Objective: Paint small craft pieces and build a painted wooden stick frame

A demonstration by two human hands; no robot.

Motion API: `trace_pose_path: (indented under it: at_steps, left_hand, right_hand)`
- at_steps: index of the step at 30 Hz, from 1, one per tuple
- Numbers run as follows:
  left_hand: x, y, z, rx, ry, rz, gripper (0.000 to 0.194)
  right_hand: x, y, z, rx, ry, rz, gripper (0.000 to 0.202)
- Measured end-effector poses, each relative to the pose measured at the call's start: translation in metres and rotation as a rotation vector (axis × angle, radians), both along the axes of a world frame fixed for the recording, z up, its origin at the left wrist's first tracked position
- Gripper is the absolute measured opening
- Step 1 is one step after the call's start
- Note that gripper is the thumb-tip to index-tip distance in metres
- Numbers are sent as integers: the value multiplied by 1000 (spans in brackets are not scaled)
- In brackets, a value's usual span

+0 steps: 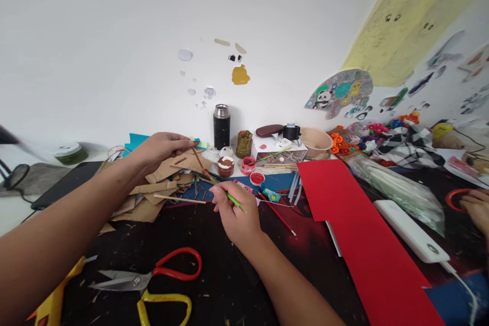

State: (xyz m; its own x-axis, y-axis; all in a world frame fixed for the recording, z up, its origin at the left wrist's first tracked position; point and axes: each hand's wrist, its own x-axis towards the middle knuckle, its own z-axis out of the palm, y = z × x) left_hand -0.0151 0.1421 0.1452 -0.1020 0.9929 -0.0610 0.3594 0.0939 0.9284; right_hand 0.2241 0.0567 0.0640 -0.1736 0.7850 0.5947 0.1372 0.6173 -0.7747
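My left hand (164, 148) is raised over the cardboard scraps, its fingers pinched on the upper end of a thin brown stick (197, 158) that slants downward. Lower and to the right, my right hand (239, 214) is closed around a green-handled paintbrush (237, 202). The brush's bristle end points up and left toward the stick's lower end; whether they touch is unclear. Just behind stand a jar of brown paint (225, 167) and a jar of red paint (248, 165). A lid with red paint (257, 179) lies in front of them.
Red-and-yellow-handled scissors (147, 280) and a yellow utility knife (57, 295) lie in front. Cardboard scraps (141, 206) are piled left. A black flask (222, 130) stands behind. Red card (355, 229) and a white power strip (412, 230) lie right, near another person's hand (477, 209).
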Motion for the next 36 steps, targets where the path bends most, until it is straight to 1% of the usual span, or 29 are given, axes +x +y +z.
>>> trace_pose_path:
  at_steps: [5, 11, 15, 18, 21, 24, 30, 36]
  left_hand:
    - [3, -5, 5, -26, -27, -8, 35]
    - [1, -7, 11, -70, -64, 50, 32]
    - [0, -9, 9, -57, -37, 44, 31]
    - [0, -9, 7, -22, -3, 24, 33]
    - [0, -8, 6, -17, 0, 31, 33]
    - [0, -9, 7, -29, -2, 50, 34]
    - [6, -13, 12, -20, 30, 32, 34]
    - [8, -14, 13, -19, 33, 53, 37]
  right_hand:
    - [1, 0, 0, 34, -3, 11, 26]
    - [1, 2, -2, -16, -38, 4, 28]
    - [1, 0, 0, 4, -23, 30, 28]
    - [0, -2, 2, 25, -63, 55, 27]
    - [1, -1, 1, 9, -99, 34, 26]
    - [1, -1, 0, -14, -88, 13, 26]
    - [1, -2, 2, 50, -92, 60, 25]
    - [1, 1, 0, 6, -107, 6, 27]
